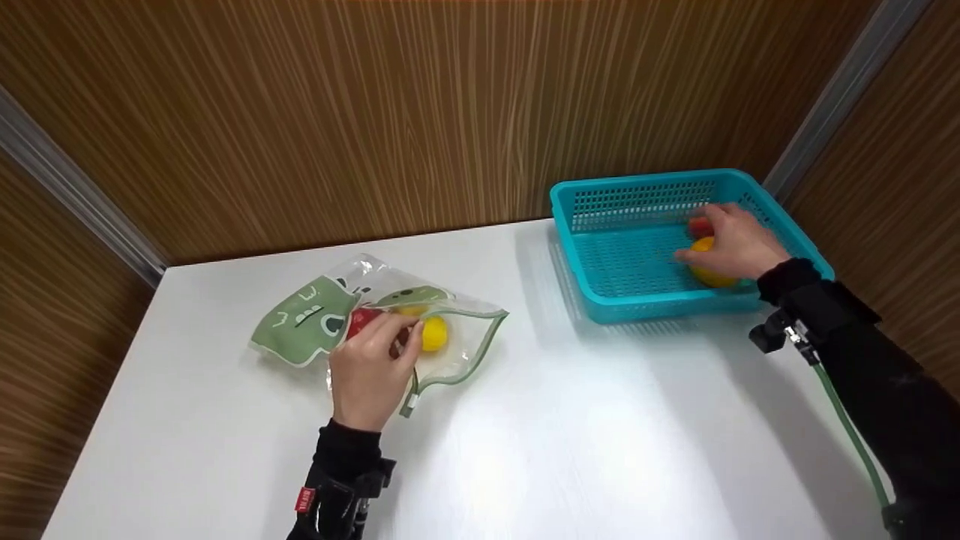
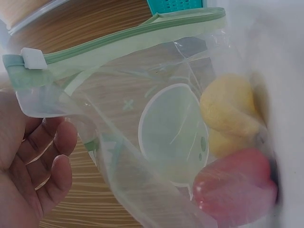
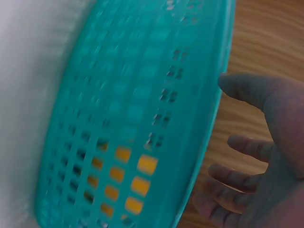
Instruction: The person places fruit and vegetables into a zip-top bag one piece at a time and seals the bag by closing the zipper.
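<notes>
A clear zip bag [image 1: 457, 365] with a green printed face lies on the white table, its mouth towards the right. Inside it are a yellow fruit [image 1: 433, 334] and a red bell pepper [image 2: 235, 187], partly seen through the plastic. My left hand [image 1: 373, 367] pinches the near edge of the bag's mouth, close to the white slider [image 2: 33, 58]. Over the right end of a turquoise basket [image 1: 622, 306], my right hand [image 1: 739, 244] reaches in with fingers spread. Below it lie an orange-yellow fruit [image 1: 712, 277] and a red thing [image 1: 701, 227], both partly covered by the hand.
The basket stands at the back right of the white table [image 1: 525, 465], near the wood-grain back panel [image 1: 375, 127]. Wood-grain panels also flank both sides. A green cable [image 1: 851, 427] runs along the right sleeve.
</notes>
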The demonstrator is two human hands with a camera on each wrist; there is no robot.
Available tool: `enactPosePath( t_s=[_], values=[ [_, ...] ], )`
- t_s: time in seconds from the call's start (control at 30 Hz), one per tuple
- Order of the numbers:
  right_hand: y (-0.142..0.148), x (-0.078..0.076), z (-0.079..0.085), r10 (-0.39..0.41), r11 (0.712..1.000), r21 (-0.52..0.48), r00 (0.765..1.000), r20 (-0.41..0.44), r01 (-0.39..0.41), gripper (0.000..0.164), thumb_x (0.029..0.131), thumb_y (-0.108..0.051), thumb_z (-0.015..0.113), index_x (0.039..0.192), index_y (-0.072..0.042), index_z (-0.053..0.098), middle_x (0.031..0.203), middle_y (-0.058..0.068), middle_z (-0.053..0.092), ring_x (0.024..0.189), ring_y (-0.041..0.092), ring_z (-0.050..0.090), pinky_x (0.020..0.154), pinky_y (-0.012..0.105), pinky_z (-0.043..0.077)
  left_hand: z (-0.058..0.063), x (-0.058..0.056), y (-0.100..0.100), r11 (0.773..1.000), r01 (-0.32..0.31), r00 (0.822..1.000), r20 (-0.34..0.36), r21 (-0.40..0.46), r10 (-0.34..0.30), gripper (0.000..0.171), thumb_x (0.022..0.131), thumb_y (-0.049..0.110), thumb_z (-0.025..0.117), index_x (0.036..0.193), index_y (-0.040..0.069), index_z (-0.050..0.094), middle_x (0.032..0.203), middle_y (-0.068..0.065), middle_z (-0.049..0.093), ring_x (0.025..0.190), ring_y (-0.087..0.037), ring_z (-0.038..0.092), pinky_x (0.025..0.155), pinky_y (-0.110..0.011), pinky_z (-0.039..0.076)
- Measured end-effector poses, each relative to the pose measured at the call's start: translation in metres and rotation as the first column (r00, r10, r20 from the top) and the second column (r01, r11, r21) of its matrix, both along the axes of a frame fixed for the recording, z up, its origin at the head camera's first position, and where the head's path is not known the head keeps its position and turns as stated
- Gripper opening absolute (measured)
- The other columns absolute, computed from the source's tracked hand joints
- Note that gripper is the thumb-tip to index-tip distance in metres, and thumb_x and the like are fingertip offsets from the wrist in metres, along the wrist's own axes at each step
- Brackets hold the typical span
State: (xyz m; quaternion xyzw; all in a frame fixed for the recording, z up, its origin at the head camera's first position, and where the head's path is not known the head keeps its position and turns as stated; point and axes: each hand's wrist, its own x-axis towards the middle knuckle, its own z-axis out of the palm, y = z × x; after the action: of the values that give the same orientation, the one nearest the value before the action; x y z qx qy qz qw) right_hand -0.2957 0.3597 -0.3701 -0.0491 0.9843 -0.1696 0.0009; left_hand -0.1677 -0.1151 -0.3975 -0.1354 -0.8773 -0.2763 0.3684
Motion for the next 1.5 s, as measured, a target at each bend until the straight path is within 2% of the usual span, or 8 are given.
enactPosePath(
  t_s=[0.17, 0.37, 0.5, 0.67, 1.0, 1.23, 1.4, 1.5],
  values=[
    [0.020, -0.012, -0.008, -0.030, 0.998, 0.061, 0.996, 0.081, 0.025, 0.077, 0.083, -0.052, 0.064, 0.142, -0.013, 0.032, 0.129, 0.032, 0.037, 0.103, 0.043, 0.040, 0.082, 0.056, 0.041, 0.000, 0.000, -0.001, 1.000, 0.000, 1.000, -0.002, -0.004, 0.000, 0.009, 0.085, 0.020, 0.070, 0.087, 0.012, 0.073, 0.078, 0.000, 0.071, 0.061, -0.011, 0.063, 0.052, -0.023, 0.048],
    [0.035, -0.018, -0.020, -0.031, 0.997, 0.077, 0.989, 0.147, 0.020, 0.083, 0.083, -0.049, 0.065, 0.143, -0.003, 0.030, 0.129, 0.035, 0.034, 0.104, 0.045, 0.040, 0.086, 0.059, 0.039, 0.000, 0.000, -0.001, 1.000, -0.005, 1.000, -0.007, -0.006, 0.005, 0.008, 0.084, 0.020, 0.070, 0.087, 0.012, 0.073, 0.077, 0.000, 0.071, 0.060, -0.011, 0.062, 0.051, -0.023, 0.047],
    [0.039, -0.020, -0.027, -0.024, 0.996, 0.086, 0.986, 0.168, 0.010, 0.079, 0.083, -0.046, 0.065, 0.142, -0.006, 0.031, 0.128, 0.035, 0.034, 0.103, 0.045, 0.039, 0.086, 0.060, 0.038, 0.001, 0.001, -0.001, 1.000, -0.003, 1.000, -0.005, -0.005, 0.003, 0.008, 0.084, 0.019, 0.070, 0.088, 0.012, 0.073, 0.077, 0.000, 0.071, 0.060, -0.011, 0.062, 0.052, -0.023, 0.047],
    [0.040, -0.022, -0.032, -0.031, 0.995, 0.096, 0.982, 0.187, 0.013, 0.080, 0.083, -0.045, 0.065, 0.143, -0.006, 0.030, 0.129, 0.035, 0.034, 0.103, 0.046, 0.039, 0.087, 0.063, 0.038, 0.001, 0.000, -0.001, 1.000, -0.005, 1.000, 0.003, -0.006, 0.005, 0.008, 0.084, 0.020, 0.070, 0.088, 0.013, 0.073, 0.076, 0.001, 0.070, 0.060, -0.010, 0.061, 0.052, -0.023, 0.047],
    [0.034, -0.027, -0.038, -0.015, 0.996, 0.093, 0.975, 0.220, -0.005, 0.085, 0.079, -0.037, 0.070, 0.144, -0.005, 0.027, 0.130, 0.032, 0.031, 0.100, 0.045, 0.042, 0.085, 0.060, 0.040, 0.000, 0.000, -0.001, 1.000, -0.009, 1.000, -0.007, -0.003, 0.009, 0.008, 0.084, 0.020, 0.070, 0.087, 0.013, 0.072, 0.075, 0.001, 0.070, 0.060, -0.009, 0.061, 0.052, -0.022, 0.046],
    [0.033, -0.028, -0.043, 0.041, 0.994, 0.088, 0.974, 0.223, -0.062, 0.089, 0.077, -0.036, 0.074, 0.143, -0.002, 0.026, 0.129, 0.033, 0.034, 0.100, 0.044, 0.044, 0.087, 0.060, 0.040, 0.000, 0.000, -0.001, 1.000, -0.014, 1.000, -0.002, -0.006, 0.014, 0.008, 0.084, 0.020, 0.070, 0.087, 0.013, 0.072, 0.075, 0.001, 0.069, 0.060, -0.011, 0.061, 0.052, -0.023, 0.046],
    [0.032, -0.031, -0.047, 0.056, 0.991, 0.110, 0.972, 0.230, -0.083, 0.087, 0.077, -0.036, 0.074, 0.141, 0.000, 0.027, 0.123, 0.033, 0.040, 0.098, 0.044, 0.044, 0.085, 0.059, 0.041, 0.000, 0.000, -0.001, 1.000, -0.013, 1.000, 0.005, -0.005, 0.013, 0.008, 0.084, 0.019, 0.070, 0.088, 0.012, 0.073, 0.076, 0.000, 0.070, 0.060, -0.012, 0.062, 0.052, -0.023, 0.047],
    [0.031, -0.033, -0.049, 0.055, 0.986, 0.142, 0.974, 0.218, -0.087, 0.082, 0.076, -0.035, 0.073, 0.138, -0.002, 0.031, 0.116, 0.030, 0.043, 0.092, 0.041, 0.046, 0.080, 0.054, 0.042, 0.000, 0.000, -0.001, 1.000, -0.012, 1.000, 0.006, -0.003, 0.012, 0.008, 0.084, 0.019, 0.070, 0.088, 0.012, 0.073, 0.077, 0.000, 0.071, 0.061, -0.012, 0.063, 0.052, -0.024, 0.048]
  ],
)
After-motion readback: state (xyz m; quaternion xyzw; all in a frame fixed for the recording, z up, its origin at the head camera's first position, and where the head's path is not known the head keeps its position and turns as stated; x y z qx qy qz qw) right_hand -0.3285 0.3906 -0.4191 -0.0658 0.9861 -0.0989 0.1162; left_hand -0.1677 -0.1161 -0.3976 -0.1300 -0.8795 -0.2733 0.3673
